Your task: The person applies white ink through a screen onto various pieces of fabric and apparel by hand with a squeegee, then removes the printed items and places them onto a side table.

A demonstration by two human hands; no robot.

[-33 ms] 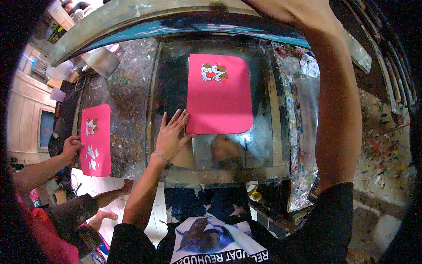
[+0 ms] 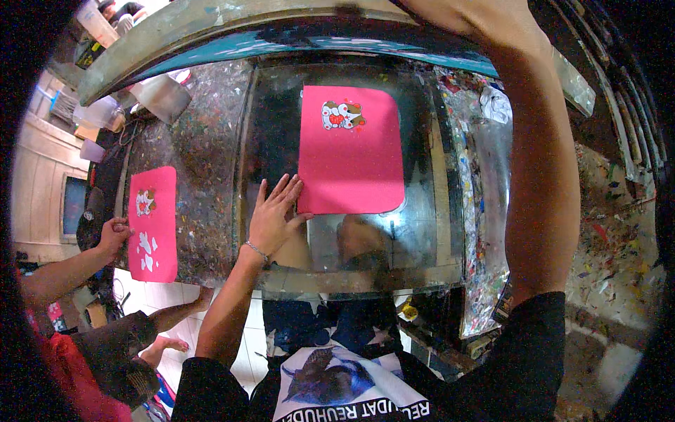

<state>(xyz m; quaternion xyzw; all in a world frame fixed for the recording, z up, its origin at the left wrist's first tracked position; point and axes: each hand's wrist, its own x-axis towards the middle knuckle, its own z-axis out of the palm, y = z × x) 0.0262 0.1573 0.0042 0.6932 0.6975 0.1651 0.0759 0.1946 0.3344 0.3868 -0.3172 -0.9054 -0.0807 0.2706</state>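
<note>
A pink sheet (image 2: 351, 165) with rounded right corners and a small cartoon animal print lies on a dark, glossy board (image 2: 422, 243) in front of me. My left hand (image 2: 276, 214) rests at its lower left edge, fingers stretched out and fingertips touching the sheet. Above the board's far side stands a raised screen printing frame (image 2: 281, 17) with a blue-green mesh. My right arm reaches up to it, and my right hand (image 2: 471, 17) holds its rim; the top of the picture cuts off most of those fingers.
At the left, a co-worker's hand (image 2: 114, 235) touches another pink sheet (image 2: 155, 264) bearing a print and white patches. The table (image 2: 204, 151) is paint-spattered. A crumpled white cloth (image 2: 496, 105) lies right of the board, and a plastic tub (image 2: 102, 112) stands far left.
</note>
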